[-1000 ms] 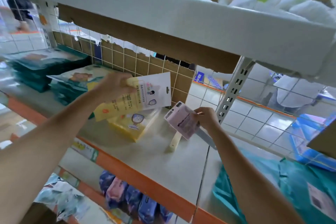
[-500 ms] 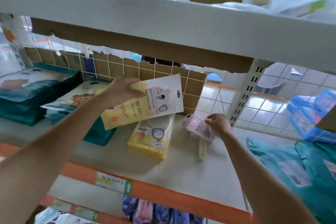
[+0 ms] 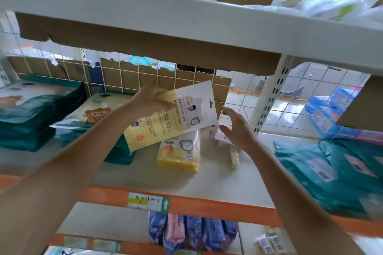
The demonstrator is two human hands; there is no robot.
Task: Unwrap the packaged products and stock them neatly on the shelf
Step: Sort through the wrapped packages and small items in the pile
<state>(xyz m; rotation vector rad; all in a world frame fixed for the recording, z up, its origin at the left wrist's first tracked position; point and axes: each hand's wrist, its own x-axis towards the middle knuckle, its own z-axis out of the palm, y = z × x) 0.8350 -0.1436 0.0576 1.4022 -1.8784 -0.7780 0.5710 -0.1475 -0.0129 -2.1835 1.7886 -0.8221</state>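
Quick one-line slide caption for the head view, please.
Left hand holds a yellow packet over the yellow stack on the shelf; open right hand at the pink packet beside it.

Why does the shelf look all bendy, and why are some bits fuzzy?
Head view: the wide lens bows the upper shelf and leans its post; the teal packs at the right edge are smeared, while the yellow packet in the left hand is sharp enough to show print; bright light behind the wire grid glares off the floor tiles.
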